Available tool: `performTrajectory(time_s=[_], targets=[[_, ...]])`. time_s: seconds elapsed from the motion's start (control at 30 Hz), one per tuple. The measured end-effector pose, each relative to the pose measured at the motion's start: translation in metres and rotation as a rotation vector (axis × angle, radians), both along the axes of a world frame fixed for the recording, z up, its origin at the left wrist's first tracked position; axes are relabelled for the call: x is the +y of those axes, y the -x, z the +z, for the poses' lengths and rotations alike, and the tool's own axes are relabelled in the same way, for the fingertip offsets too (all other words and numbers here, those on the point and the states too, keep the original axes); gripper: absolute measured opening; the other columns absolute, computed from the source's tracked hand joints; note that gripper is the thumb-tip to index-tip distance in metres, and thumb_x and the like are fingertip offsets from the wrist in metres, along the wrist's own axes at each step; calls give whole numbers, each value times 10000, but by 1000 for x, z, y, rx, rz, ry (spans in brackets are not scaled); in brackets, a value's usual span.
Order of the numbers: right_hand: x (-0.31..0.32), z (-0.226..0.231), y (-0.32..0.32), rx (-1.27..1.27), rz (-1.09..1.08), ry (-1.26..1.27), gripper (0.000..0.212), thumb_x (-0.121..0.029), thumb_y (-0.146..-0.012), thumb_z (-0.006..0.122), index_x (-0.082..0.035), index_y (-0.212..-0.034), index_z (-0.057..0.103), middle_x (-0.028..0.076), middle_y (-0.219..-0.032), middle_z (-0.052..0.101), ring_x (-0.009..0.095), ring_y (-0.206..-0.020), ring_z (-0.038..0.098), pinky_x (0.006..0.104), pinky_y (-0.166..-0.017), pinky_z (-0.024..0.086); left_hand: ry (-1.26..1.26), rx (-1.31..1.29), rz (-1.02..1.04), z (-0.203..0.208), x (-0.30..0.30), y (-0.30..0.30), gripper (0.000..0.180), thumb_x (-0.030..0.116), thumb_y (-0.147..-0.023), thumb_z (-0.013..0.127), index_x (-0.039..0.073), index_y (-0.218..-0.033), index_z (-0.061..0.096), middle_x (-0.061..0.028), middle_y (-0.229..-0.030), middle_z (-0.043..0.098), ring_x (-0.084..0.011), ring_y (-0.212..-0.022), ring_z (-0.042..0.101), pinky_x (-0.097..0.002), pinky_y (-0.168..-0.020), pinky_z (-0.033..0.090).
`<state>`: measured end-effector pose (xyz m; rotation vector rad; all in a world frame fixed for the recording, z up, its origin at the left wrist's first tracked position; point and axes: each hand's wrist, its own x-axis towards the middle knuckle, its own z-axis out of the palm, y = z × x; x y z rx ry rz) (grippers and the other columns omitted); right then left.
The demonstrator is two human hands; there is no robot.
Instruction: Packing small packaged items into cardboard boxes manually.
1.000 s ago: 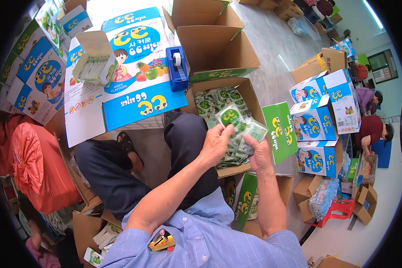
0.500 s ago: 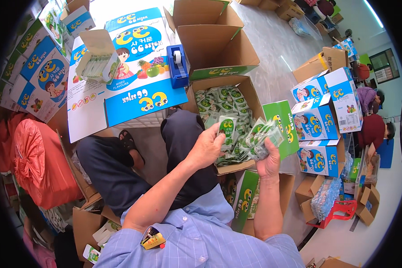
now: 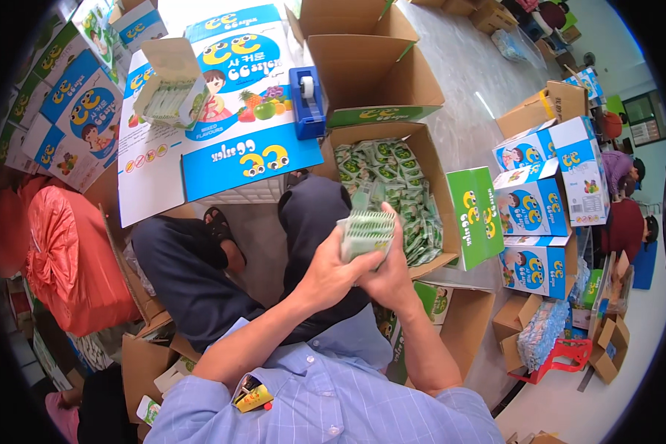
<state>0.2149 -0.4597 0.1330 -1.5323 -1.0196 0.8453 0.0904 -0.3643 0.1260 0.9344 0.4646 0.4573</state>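
Both hands clasp a stack of green sachets [image 3: 367,233] edge-up: left hand [image 3: 331,275] closed on its near-left side, right hand [image 3: 389,272] on its right, just near of the open sachet-filled carton [image 3: 420,144].

Glossy green plastic sachets [image 3: 368,233], pressed into a stack, sit between bare hands above a matt brown corrugated cardboard carton [image 3: 429,159] filled with the same shiny packets. Nearby lie a printed, smooth cardboard sheet [image 3: 222,111], a blue plastic tape dispenser [image 3: 308,100] and a crinkled red plastic bag [image 3: 70,259].
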Motion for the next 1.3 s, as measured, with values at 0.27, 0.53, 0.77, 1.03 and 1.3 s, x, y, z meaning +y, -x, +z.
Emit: performTrajectory(time_s=[0.27, 0.53, 0.77, 1.03, 1.3], targets=[[44, -18, -2, -234, 184, -233, 1038, -101, -786, 899, -18, -1606, 267, 178, -1559, 512, 310, -1399, 553, 428, -1180, 438, -1019, -125, 177, -19, 56, 27, 615, 117, -791, 919, 60, -1314, 599, -120, -1283, 654, -320, -1280, 605, -541, -1220, 367], [47, -27, 10, -163, 198, -136, 1101, -63, -761, 871, -13, -1650, 224, 175, -1634, 376, 339, -1487, 433, 416, -1237, 356, -975, -88, 213, -32, 60, 22, 679, 159, -717, 981, 40, -1290, 636, -105, -1215, 708, -298, -1219, 663, -543, -1205, 400], [20, -21, -113, -109, 294, 375, 773, -95, -801, 863, -84, -1511, 558, 116, -1557, 555, 298, -1435, 535, 449, -1180, 449, -175, 117, 343, -11, 55, 46, 494, 21, -808, 906, 12, -1248, 680, -78, -1129, 753, -190, -1066, 727, -371, -960, 591], [-24, -138, -210, -1340, 858, 571, 652, -24, -760, 755, -234, -1368, 654, 113, -1380, 626, 305, -1387, 532, 537, -1228, 349, 320, -36, 390, -20, 45, 65, 539, 185, -888, 850, 15, -1335, 602, -104, -1148, 730, -242, -1003, 753, -412, -875, 634], [-64, -198, -209, -1439, 964, 687, 282, -160, -865, 705, -254, -1121, 782, 80, -1192, 673, 279, -1267, 595, 506, -1105, 443, 429, -85, 357, -23, 44, 68, 491, 105, -896, 847, 20, -1327, 628, -80, -1163, 744, -196, -1023, 743, -365, -895, 617]])
